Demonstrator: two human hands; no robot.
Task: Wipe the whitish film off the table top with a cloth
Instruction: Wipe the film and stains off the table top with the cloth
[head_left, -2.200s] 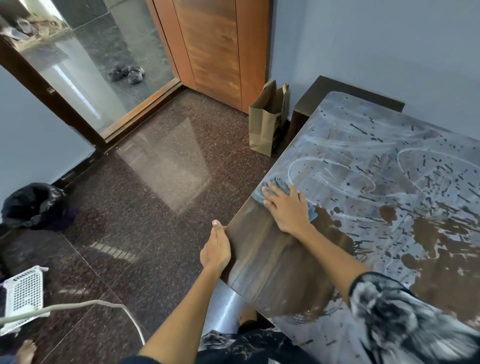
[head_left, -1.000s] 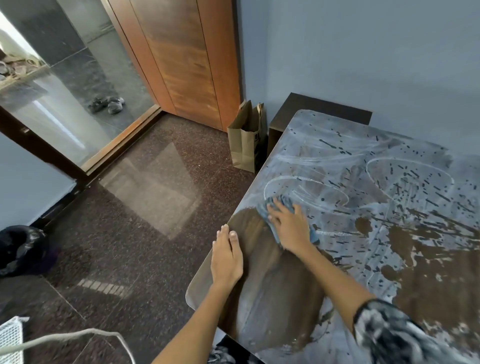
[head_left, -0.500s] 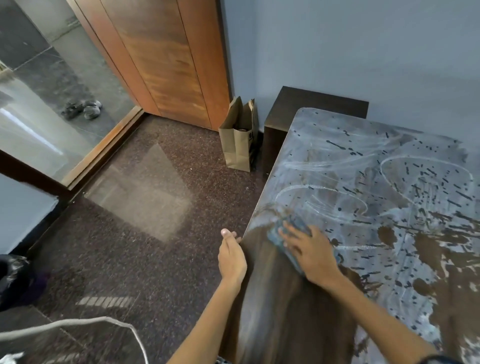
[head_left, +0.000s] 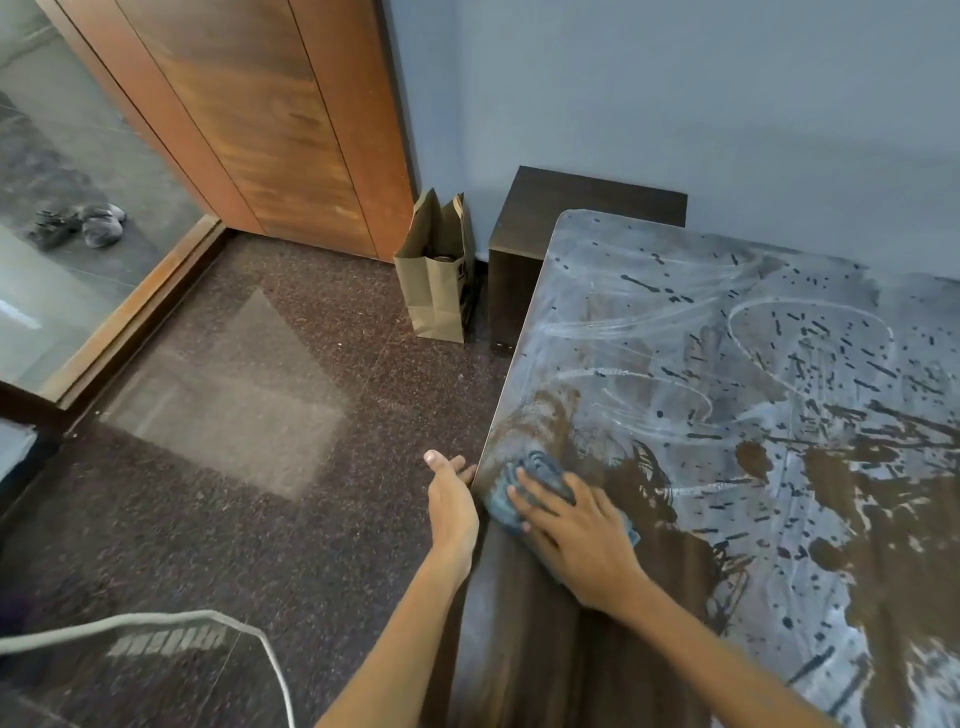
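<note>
We see one brown paper bag (head_left: 434, 280) standing on the speckled floor (head_left: 270, 467) at upper centre, just beside one dark low cabinet (head_left: 571, 208) against the blue wall. Two shoes (head_left: 78, 223) lie behind the glass at upper left, and one pale cable (head_left: 156, 621) curves across the lower left. Our right hand (head_left: 576, 535) presses the one blue cloth (head_left: 530, 488) flat with straight fingers at the worktop (head_left: 519, 649) left edge, centre frame. Whitish film (head_left: 727, 338) covers the worktop's upper and right parts. Our left hand (head_left: 452, 504), fingers relaxed, rests against that edge.
</note>
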